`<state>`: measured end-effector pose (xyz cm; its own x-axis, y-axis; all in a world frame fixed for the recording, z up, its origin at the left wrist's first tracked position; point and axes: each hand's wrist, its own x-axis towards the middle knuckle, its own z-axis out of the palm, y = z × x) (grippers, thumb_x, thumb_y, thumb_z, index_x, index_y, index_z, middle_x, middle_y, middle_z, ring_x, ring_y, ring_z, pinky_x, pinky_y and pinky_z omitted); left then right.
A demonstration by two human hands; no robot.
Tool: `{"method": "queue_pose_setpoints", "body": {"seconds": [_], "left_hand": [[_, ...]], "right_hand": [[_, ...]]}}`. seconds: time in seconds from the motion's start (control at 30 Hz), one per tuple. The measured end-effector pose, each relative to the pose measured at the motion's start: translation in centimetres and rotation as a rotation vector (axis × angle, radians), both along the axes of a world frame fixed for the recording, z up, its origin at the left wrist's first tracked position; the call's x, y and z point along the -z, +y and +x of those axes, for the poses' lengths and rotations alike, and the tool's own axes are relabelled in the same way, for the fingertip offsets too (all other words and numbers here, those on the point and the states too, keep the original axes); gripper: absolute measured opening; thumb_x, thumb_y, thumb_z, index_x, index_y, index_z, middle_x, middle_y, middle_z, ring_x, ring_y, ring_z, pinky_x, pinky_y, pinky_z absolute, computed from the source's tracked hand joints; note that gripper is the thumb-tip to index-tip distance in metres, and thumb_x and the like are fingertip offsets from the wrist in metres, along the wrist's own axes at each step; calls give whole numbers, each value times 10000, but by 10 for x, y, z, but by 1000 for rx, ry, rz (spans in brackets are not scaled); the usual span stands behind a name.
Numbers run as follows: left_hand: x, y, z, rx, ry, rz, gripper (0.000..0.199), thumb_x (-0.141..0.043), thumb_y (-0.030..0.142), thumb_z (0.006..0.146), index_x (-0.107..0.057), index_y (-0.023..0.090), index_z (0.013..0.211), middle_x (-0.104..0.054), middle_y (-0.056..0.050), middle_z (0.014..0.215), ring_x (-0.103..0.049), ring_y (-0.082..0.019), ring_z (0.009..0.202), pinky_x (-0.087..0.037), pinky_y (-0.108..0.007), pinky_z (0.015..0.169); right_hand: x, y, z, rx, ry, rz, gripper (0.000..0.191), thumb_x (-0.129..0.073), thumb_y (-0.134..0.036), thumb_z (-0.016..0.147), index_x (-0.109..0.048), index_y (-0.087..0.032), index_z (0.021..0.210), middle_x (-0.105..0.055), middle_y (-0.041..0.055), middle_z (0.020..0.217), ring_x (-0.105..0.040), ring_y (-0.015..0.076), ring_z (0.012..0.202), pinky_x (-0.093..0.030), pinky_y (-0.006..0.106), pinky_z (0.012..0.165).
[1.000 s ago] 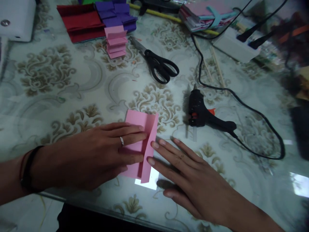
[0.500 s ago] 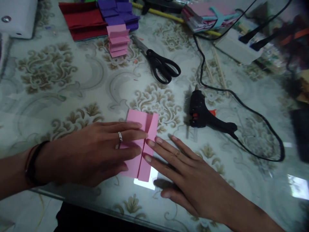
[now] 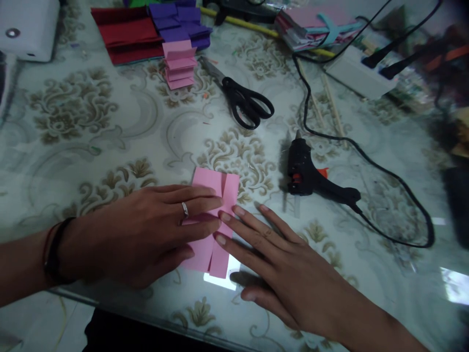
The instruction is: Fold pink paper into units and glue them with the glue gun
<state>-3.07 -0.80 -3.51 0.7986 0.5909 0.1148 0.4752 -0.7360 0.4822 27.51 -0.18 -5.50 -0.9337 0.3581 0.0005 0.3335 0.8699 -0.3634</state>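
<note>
A pink sheet of paper (image 3: 200, 256) lies on the glass-topped table near its front edge, with a narrow strip folded over along its right side. Across its left and middle part rests my left hand (image 3: 146, 230), fingers stretched out and a ring on one of them. My right hand (image 3: 278, 264) comes in from the right, fingers spread, and its fingertips touch the folded strip. Both hands lie on top of the paper without grasping it. Part of the sheet is hidden beneath my left fingers.
Black-handled scissors (image 3: 249, 100) lie beyond the paper. A black glue gun (image 3: 311, 173) sits to the right, its cord running to a white power strip (image 3: 362, 71). Behind are folded pink paper (image 3: 179, 63), red paper (image 3: 128, 32), purple paper (image 3: 179, 22) and a tied paper stack (image 3: 318, 27).
My right fingertips have slid slightly left on the folded strip, which now looks flatter near its top. My left hand stays almost where it was.
</note>
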Motion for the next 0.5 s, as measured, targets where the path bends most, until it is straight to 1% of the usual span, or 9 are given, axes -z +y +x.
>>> {"method": "queue_pose_setpoints", "body": {"seconds": [0.07, 0.13, 0.23, 0.3, 0.43, 0.5], "left_hand": [[-1, 0, 1, 9, -4, 4, 393, -580, 165, 985, -613, 146, 1376, -637, -120, 1500, -470, -270, 1520, -422, -431, 1276], [-3, 0, 2, 13, -1, -4, 421, -551, 147, 989, -595, 143, 1408, -615, -100, 1525, -458, -264, 1525, -424, -439, 1272], [-4, 0, 3, 2, -2, -28, 431, -511, 145, 1002, -579, 144, 1428, -592, -75, 1545, -461, -258, 1521, -429, -442, 1264], [-5, 0, 2, -2, -1, -13, 414, -510, 136, 998, -594, 142, 1403, -605, -79, 1528, -479, -255, 1508, -443, -434, 1254], [-5, 0, 1, -1, 14, 21, 394, -533, 150, 990, -602, 160, 1378, -558, -89, 1587, -472, -238, 1513, -455, -411, 1242], [-6, 0, 0, 1, 27, 26, 392, -543, 161, 991, -602, 169, 1378, -563, -95, 1585, -464, -228, 1518, -451, -409, 1241]], "right_hand": [[-1, 2, 1, -12, 1, -6, 643, -539, -469, 1081, -410, -168, 1634, -362, 132, 1727, -164, 283, 1658, -144, 599, 1343], [-3, 5, 2, -15, 8, -7, 660, -501, -494, 1090, -399, -138, 1636, -338, 155, 1735, -167, 288, 1657, -175, 589, 1339], [-5, 10, 5, 26, 14, 27, 643, -419, -487, 1114, -402, -96, 1624, -296, 189, 1746, -152, 289, 1661, -216, 574, 1330], [-5, 12, 5, 47, 3, 56, 614, -400, -460, 1121, -413, -95, 1615, -295, 193, 1746, -155, 294, 1660, -245, 581, 1319], [-4, 15, 2, 60, -14, 96, 573, -426, -425, 1116, -441, -118, 1599, -305, 180, 1746, -172, 313, 1656, -320, 598, 1287], [-2, 15, 0, 69, -17, 110, 563, -441, -411, 1112, -448, -124, 1596, -316, 174, 1742, -188, 318, 1652, -335, 604, 1279]]}}
